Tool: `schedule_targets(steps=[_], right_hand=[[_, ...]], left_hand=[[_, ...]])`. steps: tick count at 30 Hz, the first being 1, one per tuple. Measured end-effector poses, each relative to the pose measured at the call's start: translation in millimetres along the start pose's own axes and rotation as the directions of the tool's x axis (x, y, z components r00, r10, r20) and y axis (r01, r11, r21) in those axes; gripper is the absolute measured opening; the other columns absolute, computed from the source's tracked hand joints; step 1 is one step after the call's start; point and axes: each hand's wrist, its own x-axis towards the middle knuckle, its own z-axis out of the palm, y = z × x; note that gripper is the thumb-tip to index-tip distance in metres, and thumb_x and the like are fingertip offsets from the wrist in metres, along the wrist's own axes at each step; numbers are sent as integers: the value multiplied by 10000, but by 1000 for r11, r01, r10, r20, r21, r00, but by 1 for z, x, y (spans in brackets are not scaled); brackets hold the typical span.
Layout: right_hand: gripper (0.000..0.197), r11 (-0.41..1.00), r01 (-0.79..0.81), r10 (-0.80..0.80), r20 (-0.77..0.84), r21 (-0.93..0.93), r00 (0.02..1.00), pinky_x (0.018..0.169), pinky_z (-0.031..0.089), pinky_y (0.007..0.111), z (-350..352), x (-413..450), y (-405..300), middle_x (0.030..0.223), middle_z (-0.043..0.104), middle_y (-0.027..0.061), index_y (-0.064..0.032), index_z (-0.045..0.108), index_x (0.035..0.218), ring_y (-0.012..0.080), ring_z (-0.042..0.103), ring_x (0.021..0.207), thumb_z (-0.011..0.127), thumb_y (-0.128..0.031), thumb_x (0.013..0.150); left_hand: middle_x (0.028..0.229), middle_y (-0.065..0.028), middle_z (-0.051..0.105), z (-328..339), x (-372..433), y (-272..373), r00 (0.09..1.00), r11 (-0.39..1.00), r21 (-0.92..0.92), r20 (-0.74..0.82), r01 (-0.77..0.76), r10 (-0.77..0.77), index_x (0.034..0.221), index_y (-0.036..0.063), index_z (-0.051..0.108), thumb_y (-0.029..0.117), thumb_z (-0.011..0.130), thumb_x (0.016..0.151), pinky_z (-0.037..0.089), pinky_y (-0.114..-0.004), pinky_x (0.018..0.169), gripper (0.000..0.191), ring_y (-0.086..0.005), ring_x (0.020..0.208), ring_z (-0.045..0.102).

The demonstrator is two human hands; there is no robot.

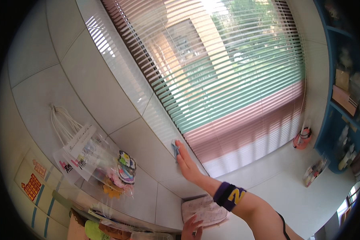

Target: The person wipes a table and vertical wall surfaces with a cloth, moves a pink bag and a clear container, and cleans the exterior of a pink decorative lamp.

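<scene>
My right hand [186,165], its wrist in a dark wristband [229,196], presses a folded blue cloth [175,151] to the edge of the white-tiled window reveal [165,132]. Just beside it hang the slats of a venetian blind [228,99] in brown, green, pink and white bands. Only part of my left hand [192,228] shows at the bottom of the view. Its fingers are apart beside a pink patterned fabric pouch [202,210], with no object seen in them; whether they touch the pouch is unclear.
Clear plastic bags [93,162] with colourful trinkets hang from a wall hook [52,106] at left. A pink object with a dark cord [302,139] and a clear packet [315,172] rest on the white sill [267,186]. Blue shelves [324,147] hold bottles at right.
</scene>
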Motion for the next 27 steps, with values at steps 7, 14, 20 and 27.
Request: schedule_targets(steps=[7,14,20,27], right_hand=[[487,937,348,-341,136,-28,930,1096,136,363,29,150,-106,1459,181,191,-62,230,1410,307,138,1370,301,-235,960],[483,971,239,-239,7,-27,971,1091,171,374,41,280,-63,1426,251,208,-72,283,1388,321,185,1350,292,-305,965],[496,979,132,-132,10,-154,991,1085,179,376,39,116,54,1405,278,208,-44,276,1382,329,230,1322,348,-279,951],[529,919,-380,385,35,-103,922,1089,157,369,2,-69,64,1416,249,209,-12,232,1393,328,205,1331,368,-263,948]], left_hand=[[1238,-126,502,-6,8,-8,997,994,-86,40,71,-67,1075,53,577,55,580,825,415,-297,717,249,-237,964,532],[1235,-125,504,-12,2,-27,988,982,-127,70,142,-134,1063,53,584,51,583,820,416,-305,741,244,-242,978,532],[1234,-125,505,-8,-5,-36,983,975,-135,85,175,-165,1053,53,590,48,587,814,417,-311,761,239,-247,991,531],[1231,-124,507,13,9,-23,985,976,-174,137,130,-107,1042,52,597,45,590,809,418,-318,785,234,-252,1005,531]])
